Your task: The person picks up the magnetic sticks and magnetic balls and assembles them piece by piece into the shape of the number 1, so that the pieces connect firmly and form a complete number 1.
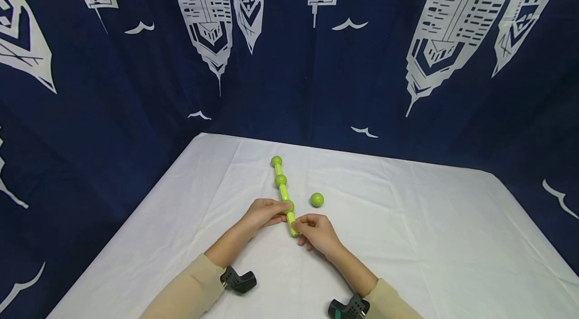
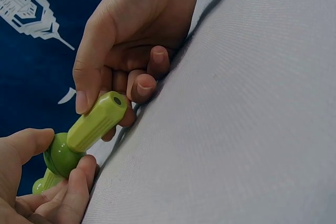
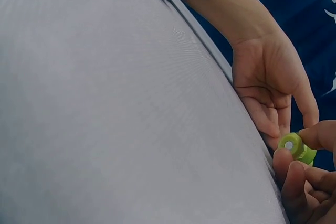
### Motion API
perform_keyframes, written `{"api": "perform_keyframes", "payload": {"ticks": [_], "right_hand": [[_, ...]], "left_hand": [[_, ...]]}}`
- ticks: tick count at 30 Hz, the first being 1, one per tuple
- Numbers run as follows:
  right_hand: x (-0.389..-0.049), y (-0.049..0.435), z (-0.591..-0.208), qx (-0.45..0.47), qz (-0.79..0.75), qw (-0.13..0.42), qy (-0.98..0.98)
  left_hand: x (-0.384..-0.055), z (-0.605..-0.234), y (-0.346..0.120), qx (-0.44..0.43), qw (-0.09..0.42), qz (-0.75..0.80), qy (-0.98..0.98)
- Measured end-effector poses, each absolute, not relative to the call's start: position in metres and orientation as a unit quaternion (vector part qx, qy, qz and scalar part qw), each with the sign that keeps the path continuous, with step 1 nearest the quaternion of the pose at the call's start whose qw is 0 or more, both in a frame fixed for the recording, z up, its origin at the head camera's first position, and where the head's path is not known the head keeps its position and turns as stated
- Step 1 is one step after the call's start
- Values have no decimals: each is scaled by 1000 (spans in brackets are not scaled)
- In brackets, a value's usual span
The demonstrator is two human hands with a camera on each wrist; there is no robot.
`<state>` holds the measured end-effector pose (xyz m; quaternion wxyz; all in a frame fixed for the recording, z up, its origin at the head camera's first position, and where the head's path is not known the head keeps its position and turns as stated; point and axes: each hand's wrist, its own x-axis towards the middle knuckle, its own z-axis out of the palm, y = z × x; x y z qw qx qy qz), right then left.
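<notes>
A line of green balls and yellow-green rods runs away from me, with a far ball (image 1: 276, 161), a middle ball (image 1: 280, 180) and a near ball (image 2: 62, 158). My left hand (image 1: 262, 214) pinches the near ball between thumb and fingers. From that ball a ribbed rod (image 2: 98, 120) points back toward me, and its free end shows a small round dark spot in the left wrist view. My right hand (image 1: 320, 234) pinches this rod near its free end, thumb on one side. To the right of the line lies a loose green ball (image 1: 317, 200).
A white cloth covers the table (image 1: 407, 238), with light creases. Behind it hangs a navy curtain (image 1: 289, 83) printed with white buildings and birds. Black wrist cameras sit on the left sleeve (image 1: 194, 284) and the right sleeve (image 1: 391, 301).
</notes>
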<state>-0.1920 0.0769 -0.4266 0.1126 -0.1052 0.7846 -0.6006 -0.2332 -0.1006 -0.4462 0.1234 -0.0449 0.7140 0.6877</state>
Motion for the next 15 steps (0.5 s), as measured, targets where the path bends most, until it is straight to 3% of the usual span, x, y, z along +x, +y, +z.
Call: {"api": "perform_keyframes", "payload": {"ticks": [6, 15], "right_hand": [[-204, 78, -451, -92, -601, 106, 786], [-204, 81, -452, -104, -601, 114, 784]], "left_hand": [[-234, -449, -101, -43, 123, 686, 716], [-233, -448, -100, -45, 118, 690, 712]]}}
